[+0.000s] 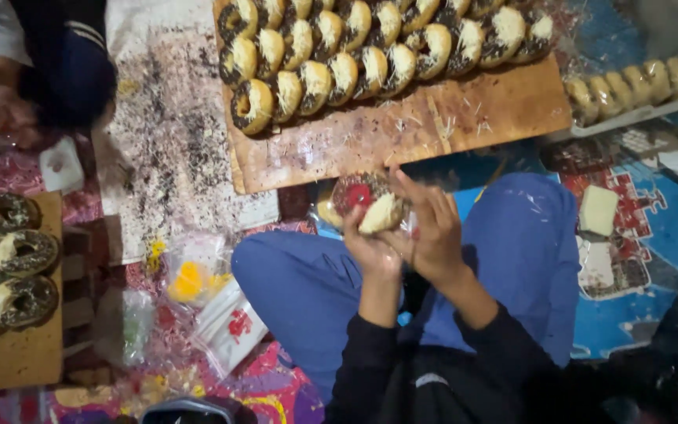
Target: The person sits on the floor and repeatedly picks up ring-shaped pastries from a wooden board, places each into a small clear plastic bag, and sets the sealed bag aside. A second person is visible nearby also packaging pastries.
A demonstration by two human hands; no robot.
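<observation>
Home floor food-prep spot, patterned mat (645,228), doughnut-laden wooden board (464,118), plastic bags (229,326)

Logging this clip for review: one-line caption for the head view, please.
Seated person's left hand and right hand hold a topped doughnut above blue-trousered knees, before a wooden board of doughnuts.

A doughnut (366,202) with red and cream topping, wrapped in clear plastic, is held up between the left hand (370,247) and the right hand (431,232) above blue-trousered knees. Just beyond it, a wooden board (449,118) is laid on the floor, with rows of topped doughnuts (370,47) packed along its far edge.
</observation>
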